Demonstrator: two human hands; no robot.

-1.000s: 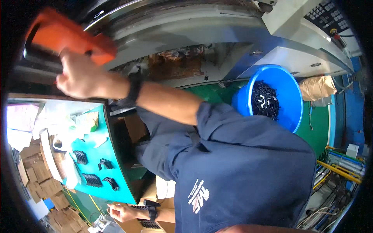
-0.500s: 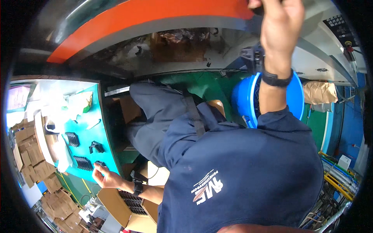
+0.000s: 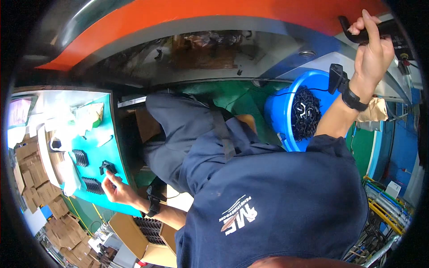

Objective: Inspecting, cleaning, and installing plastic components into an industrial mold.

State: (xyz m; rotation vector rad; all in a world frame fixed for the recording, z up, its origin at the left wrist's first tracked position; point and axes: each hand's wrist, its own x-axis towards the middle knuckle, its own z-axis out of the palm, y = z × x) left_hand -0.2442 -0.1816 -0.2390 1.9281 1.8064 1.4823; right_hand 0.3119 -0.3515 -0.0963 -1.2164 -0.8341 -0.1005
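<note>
At the upper right, my right hand (image 3: pixel 373 51) is closed around a black handle (image 3: pixel 351 32) on the orange machine panel (image 3: pixel 201 15). On the left, my left hand (image 3: pixel 118 190) reaches over the teal tabletop (image 3: pixel 123 167), its fingers pinched at a small angular black plastic part (image 3: pixel 107 167). The fingers partly cover that part, so how much of it lies in the grip is hard to see. Close by on the table are two rows of nested black parts: one row (image 3: pixel 81 158) farther off, another row (image 3: pixel 93 185) beside my left hand.
An opened cardboard box (image 3: pixel 127 234) holding black parts stands below my left forearm. Right of my legs is a blue bin (image 3: pixel 290 127) filled with black scraps (image 3: pixel 306 111). Brown cartons (image 3: pixel 33 169) pile up at the far left. A brown paper sack (image 3: pixel 374 110) sits beyond the bin.
My right hand has moved right, and the orange panel's edge now reaches farther right. More of the bin's contents shows. My left hand has shifted a little up the table, to the angular part.
</note>
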